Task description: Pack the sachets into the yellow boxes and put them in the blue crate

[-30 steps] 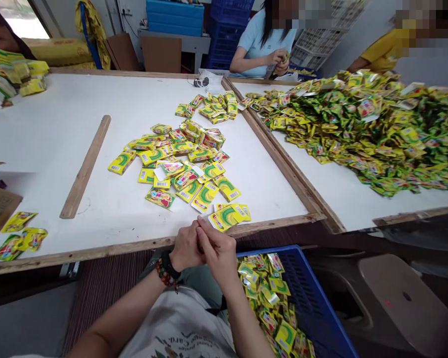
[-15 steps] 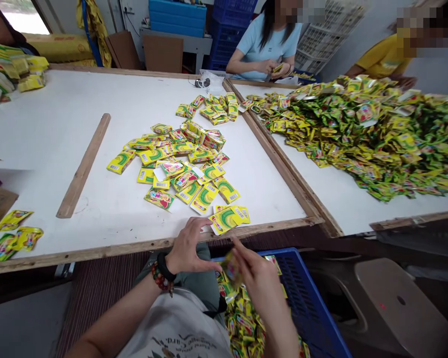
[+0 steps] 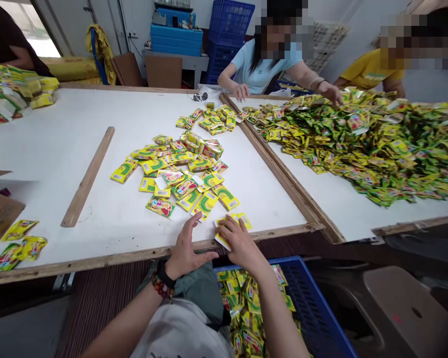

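My left hand (image 3: 182,254) hangs beside the near wooden edge (image 3: 108,259) of the white table (image 3: 115,231), thumb and fingers spread wide apart, with nothing between them. My right hand (image 3: 239,242) lies over a yellow carton (image 3: 222,241) at that same edge, fingers bent across its top; I cannot tell whether they clamp it or only rest on it. The carton lies flat, partly hidden under my fingers, its pale end showing toward me, with another yellow carton (image 3: 243,219) just behind. Beyond my hands, a loose pile of cartons (image 3: 184,160) spreads over the tabletop. Below my right forearm, a blue crate (image 3: 315,298) holds many small packets (image 3: 250,303). Across the table, a co-worker in a light blue top (image 3: 259,74) has one hand (image 3: 330,93) at a big mound of packets (image 3: 388,149).
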The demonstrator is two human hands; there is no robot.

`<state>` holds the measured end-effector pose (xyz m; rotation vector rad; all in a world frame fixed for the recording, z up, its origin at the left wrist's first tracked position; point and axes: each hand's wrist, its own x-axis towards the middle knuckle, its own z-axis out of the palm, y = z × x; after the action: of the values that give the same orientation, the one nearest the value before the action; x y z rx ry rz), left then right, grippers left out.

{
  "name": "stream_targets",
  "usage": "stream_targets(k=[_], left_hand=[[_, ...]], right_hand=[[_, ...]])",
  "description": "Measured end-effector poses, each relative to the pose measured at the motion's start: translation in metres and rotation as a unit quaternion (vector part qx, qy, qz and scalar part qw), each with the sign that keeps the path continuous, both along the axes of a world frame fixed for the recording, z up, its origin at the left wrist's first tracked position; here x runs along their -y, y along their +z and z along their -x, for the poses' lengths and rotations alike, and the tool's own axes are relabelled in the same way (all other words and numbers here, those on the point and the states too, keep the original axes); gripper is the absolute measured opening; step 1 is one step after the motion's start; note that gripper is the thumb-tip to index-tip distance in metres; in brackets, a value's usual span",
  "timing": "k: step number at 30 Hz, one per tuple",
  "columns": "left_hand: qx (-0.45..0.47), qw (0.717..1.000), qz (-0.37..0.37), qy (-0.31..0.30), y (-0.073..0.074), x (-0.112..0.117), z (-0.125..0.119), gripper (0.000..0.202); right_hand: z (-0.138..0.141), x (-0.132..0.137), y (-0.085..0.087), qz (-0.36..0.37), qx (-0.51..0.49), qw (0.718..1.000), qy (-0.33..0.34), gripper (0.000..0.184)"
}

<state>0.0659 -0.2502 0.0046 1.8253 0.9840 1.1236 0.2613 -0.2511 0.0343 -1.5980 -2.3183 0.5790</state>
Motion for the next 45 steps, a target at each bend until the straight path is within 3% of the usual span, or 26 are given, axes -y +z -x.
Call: stream_targets(k=[2, 4, 7, 9, 13, 15, 18, 20, 26, 29, 32, 38, 45], left_hand=[[-0.042, 0.998, -0.042, -0.025, 0.0, 0.001, -0.004, 0.104], [-0.088, 0.991, -0.094, -0.042, 0.0, 0.003, -0.012, 0.106], [-0.094, 0.984, -0.151, -0.011, -0.001, 0.005, -0.024, 0.085], [-0.091, 0.984, -0.148, 0.035, -0.004, 0.005, -0.028, 0.074], [-0.128, 0.981, -0.078, 0.12, -0.011, 0.006, -0.025, 0.078], [-0.13, 0.981, -0.072, 0.122, -0.012, 0.007, -0.022, 0.076], [-0.107, 0.985, -0.099, 0.097, -0.013, 0.007, -0.02, 0.057], [-0.1, 0.986, -0.103, 0.085, -0.013, 0.007, -0.021, 0.047], [-0.119, 0.989, -0.034, 0.081, -0.012, 0.005, -0.023, 0.069], [-0.16, 0.985, -0.035, 0.051, -0.01, 0.004, -0.023, 0.059], [-0.177, 0.981, -0.051, 0.061, -0.009, 0.003, -0.023, 0.06], [-0.184, 0.979, -0.034, 0.084, -0.014, 0.004, -0.023, 0.053], [-0.118, 0.99, -0.079, 0.019, -0.009, 0.005, -0.018, 0.05]], right_hand=[[-0.002, 0.011, 0.005, -0.003, -0.139, 0.99, -0.023, 0.05], [0.006, 0.023, 0.012, -0.012, -0.276, 0.958, -0.084, 0.041], [0.031, 0.034, 0.022, -0.031, -0.412, 0.887, -0.208, 0.033], [0.046, 0.034, 0.023, -0.029, -0.479, 0.837, -0.264, 0.036], [0.058, 0.022, 0.011, 0.038, -0.597, 0.763, -0.245, 0.047], [0.059, 0.016, 0.003, 0.075, -0.617, 0.746, -0.24, 0.045], [0.059, 0.01, -0.001, 0.118, -0.622, 0.729, -0.261, 0.046], [0.059, 0.01, 0.002, 0.117, -0.608, 0.738, -0.269, 0.051], [0.06, 0.025, 0.009, 0.004, -0.466, 0.861, -0.204, 0.028], [0.066, 0.031, 0.005, -0.041, -0.419, 0.867, -0.267, 0.028], [0.068, 0.029, 0.005, -0.04, -0.401, 0.865, -0.299, 0.03], [0.058, 0.027, 0.01, -0.051, -0.354, 0.923, -0.142, 0.037], [0.061, 0.044, 0.006, -0.128, -0.292, 0.944, -0.088, 0.041]])
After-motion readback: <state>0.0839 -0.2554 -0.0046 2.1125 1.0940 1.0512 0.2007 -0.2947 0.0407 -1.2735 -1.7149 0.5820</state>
